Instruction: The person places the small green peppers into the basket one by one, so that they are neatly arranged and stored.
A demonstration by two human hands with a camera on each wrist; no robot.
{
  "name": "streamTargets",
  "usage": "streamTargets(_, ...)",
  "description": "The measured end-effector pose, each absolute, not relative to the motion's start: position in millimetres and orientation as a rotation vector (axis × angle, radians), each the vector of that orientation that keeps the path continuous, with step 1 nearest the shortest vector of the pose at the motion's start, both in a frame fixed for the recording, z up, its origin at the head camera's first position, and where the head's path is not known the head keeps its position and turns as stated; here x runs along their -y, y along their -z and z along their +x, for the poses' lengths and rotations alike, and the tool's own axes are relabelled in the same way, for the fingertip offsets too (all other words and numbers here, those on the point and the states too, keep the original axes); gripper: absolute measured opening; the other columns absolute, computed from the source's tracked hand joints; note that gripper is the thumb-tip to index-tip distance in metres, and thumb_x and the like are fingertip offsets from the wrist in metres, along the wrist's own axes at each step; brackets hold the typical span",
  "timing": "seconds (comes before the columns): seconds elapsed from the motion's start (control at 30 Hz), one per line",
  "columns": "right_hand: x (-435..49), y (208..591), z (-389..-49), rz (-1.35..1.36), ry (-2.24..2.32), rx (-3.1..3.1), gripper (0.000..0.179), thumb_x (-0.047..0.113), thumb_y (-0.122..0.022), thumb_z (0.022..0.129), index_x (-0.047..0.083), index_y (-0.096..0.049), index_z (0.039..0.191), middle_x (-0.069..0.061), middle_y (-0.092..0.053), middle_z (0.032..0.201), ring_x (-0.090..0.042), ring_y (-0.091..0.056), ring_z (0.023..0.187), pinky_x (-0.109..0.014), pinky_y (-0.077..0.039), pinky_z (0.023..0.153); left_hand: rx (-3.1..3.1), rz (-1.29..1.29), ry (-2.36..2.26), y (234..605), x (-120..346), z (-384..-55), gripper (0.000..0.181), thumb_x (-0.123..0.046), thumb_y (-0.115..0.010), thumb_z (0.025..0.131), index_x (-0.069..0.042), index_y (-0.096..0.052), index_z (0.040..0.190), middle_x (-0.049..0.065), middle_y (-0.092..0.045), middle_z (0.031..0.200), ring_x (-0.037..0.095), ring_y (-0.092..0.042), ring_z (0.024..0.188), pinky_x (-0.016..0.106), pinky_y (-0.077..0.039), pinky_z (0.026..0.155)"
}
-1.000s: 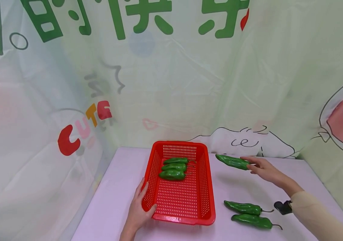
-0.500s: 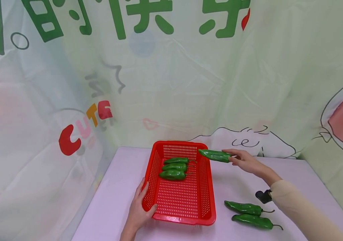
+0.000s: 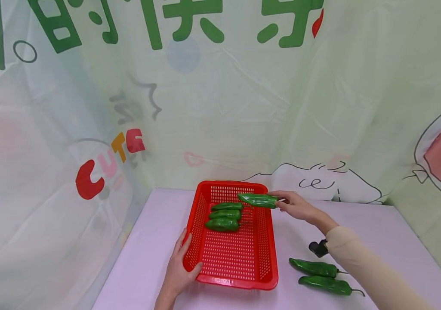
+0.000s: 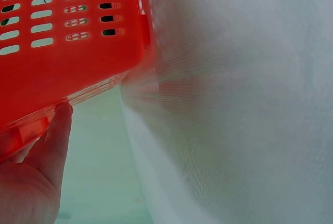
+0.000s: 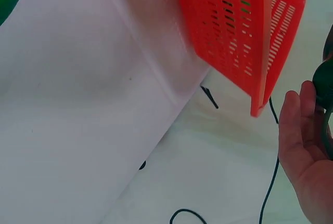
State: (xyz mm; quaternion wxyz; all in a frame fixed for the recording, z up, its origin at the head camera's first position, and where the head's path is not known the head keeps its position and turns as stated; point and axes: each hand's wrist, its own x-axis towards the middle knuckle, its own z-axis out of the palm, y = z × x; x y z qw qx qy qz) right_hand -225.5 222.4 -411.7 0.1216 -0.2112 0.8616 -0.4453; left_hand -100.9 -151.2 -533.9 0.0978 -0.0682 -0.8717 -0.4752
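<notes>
Head view: right hand (image 3: 294, 205), right of centre, pinches the held pepper (image 3: 258, 200) by its stem end; the pepper lies roughly level, tip to the left, over the upper right of the red basket (image 3: 235, 284). Left hand (image 3: 177, 269), lower centre-left, grips the basket's near left corner, fingers along the outer side, thumb at the near rim. Three peppers (image 3: 225, 214) lie side by side in the basket's upper part, stems to the right. Two peppers (image 3: 324, 284) lie close together on the pale table (image 3: 139, 271), lower right of frame. Right arm: cream sleeve (image 3: 367, 258), small black device (image 3: 318, 248) near the cuff. Printed cloth (image 3: 220, 120) hangs behind.
</notes>
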Motion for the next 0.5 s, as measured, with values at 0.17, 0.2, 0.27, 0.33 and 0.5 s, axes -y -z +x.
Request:
streamTargets(0.17,-208.4,417.5,-228.5,-0.632,1.283,-2.493,0.042,0.009,-0.050,0.101,-0.004,-0.048,0.141,-0.025,-0.055,0.130,-0.038,-0.059,0.108,-0.047,-0.054,0.089,2.573,-0.205,1.404,535.6,151.9,-101.0,0.083,-0.022,-0.075,0.076,-0.005,-0.041,0.149,0.005,-0.027,0.161,0.031,-0.031,0.144,0.058,-0.044,0.101)
streamTargets(0.2,-205.8,418.4,-229.0,-0.640,1.280,-2.489,0.042,0.008,-0.049,0.101,-0.005,-0.048,0.141,-0.025,-0.056,0.129,-0.039,-0.059,0.108,-0.046,-0.055,0.088,2.572,-0.205,1.404,536.0,152.0,-101.0,0.082,-0.021,-0.075,0.076,-0.005,-0.042,0.149,0.005,-0.027,0.161,0.031,-0.031,0.144,0.058,-0.044,0.101)
streamTargets(0.27,-200.9,419.8,-229.8,-0.658,1.270,-2.491,0.042,0.007,-0.049,0.100,-0.005,-0.049,0.140,-0.024,-0.057,0.126,-0.041,-0.059,0.107,-0.045,-0.055,0.087,2.572,-0.207,1.402,536.6,152.2,-101.1,0.083,-0.022,-0.075,0.076,-0.005,-0.041,0.150,0.004,-0.027,0.161,0.031,-0.031,0.143,0.058,-0.044,0.101)
streamTargets(0.33,-196.4,420.8,-230.9,-0.685,1.260,-2.498,0.041,0.004,-0.048,0.098,-0.006,-0.050,0.138,-0.022,-0.059,0.120,-0.041,-0.058,0.102,-0.043,-0.055,0.084,2.571,-0.210,1.400,537.1,152.3,-101.3,0.082,-0.022,-0.075,0.076,-0.006,-0.041,0.150,0.004,-0.027,0.161,0.031,-0.031,0.143,0.058,-0.044,0.101)
streamTargets(0.5,-183.8,422.0,-233.3,-0.722,1.226,-2.508,0.040,0.002,-0.049,0.097,-0.005,-0.053,0.136,-0.017,-0.061,0.112,-0.035,-0.054,0.096,-0.039,-0.051,0.079,2.574,-0.214,1.391,536.8,152.1,-102.2,0.083,-0.022,-0.075,0.077,-0.007,-0.041,0.150,0.003,-0.026,0.161,0.030,-0.031,0.144,0.058,-0.043,0.102)
